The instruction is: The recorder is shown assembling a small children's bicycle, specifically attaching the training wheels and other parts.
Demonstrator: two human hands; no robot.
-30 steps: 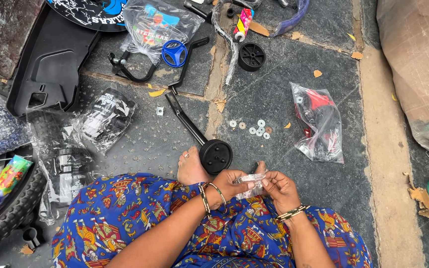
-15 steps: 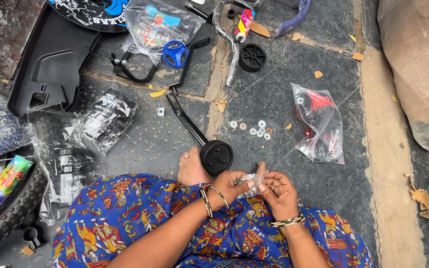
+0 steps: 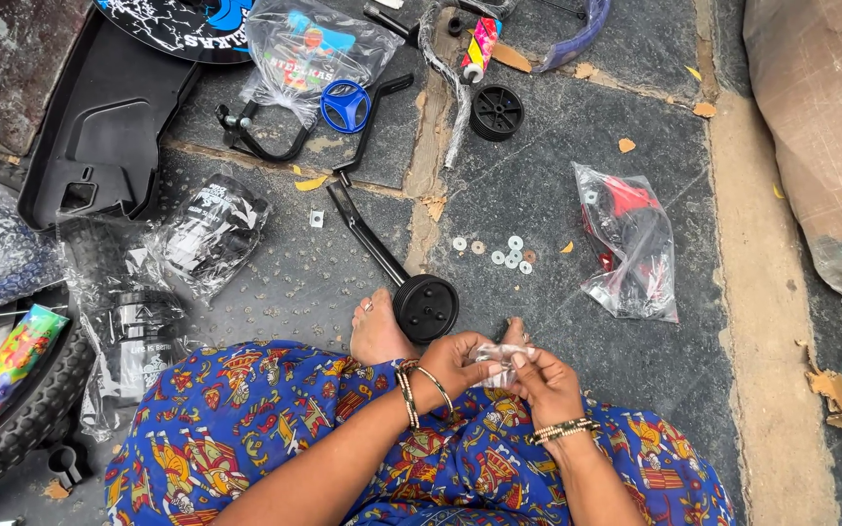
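Note:
My left hand [image 3: 455, 363] and my right hand [image 3: 541, 380] meet over my lap and both pinch a small clear plastic packet [image 3: 495, 356]. What the packet holds is too small to tell. Just beyond my hands lies a black training wheel [image 3: 426, 308] on a black metal arm [image 3: 363, 229], next to my bare foot [image 3: 376, 329]. Several small washers [image 3: 499, 251] lie loose on the stone floor a little farther out.
A clear bag with red parts [image 3: 626, 239] lies to the right. Farther off are a second black wheel [image 3: 496, 111], a bag with a blue wheel [image 3: 343, 102], black plastic panels [image 3: 99, 117], wrapped parts [image 3: 209, 229] and a tyre [image 3: 21, 429] at left. A sack [image 3: 821, 127] fills the right edge.
My fingers have worked the small packet between both hands, turning it slightly. Both hands stay in the same place over my lap.

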